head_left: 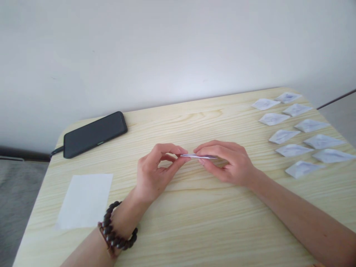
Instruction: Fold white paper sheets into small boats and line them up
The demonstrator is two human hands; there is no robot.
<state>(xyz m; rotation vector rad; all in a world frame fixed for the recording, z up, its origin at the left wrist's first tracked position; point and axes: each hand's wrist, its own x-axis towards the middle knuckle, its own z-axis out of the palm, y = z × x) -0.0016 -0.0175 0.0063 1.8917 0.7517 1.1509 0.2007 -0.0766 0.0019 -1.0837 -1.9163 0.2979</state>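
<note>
Between my two hands is a slim piece of folded white paper [192, 155], seen nearly edge-on just above the middle of the table. My left hand [155, 168] pinches its left end between thumb and fingers. The right end sits in the closed fingers of my right hand [229, 159], which cover part of it. A dark bead bracelet [112, 231] circles my left wrist.
Several folded white paper pieces [292, 150] lie in two rows at the table's right. A flat white sheet [85, 200] lies at the left, and a black phone [95, 134] with a cable behind it. A wall [178, 52] borders the wooden table [178, 237].
</note>
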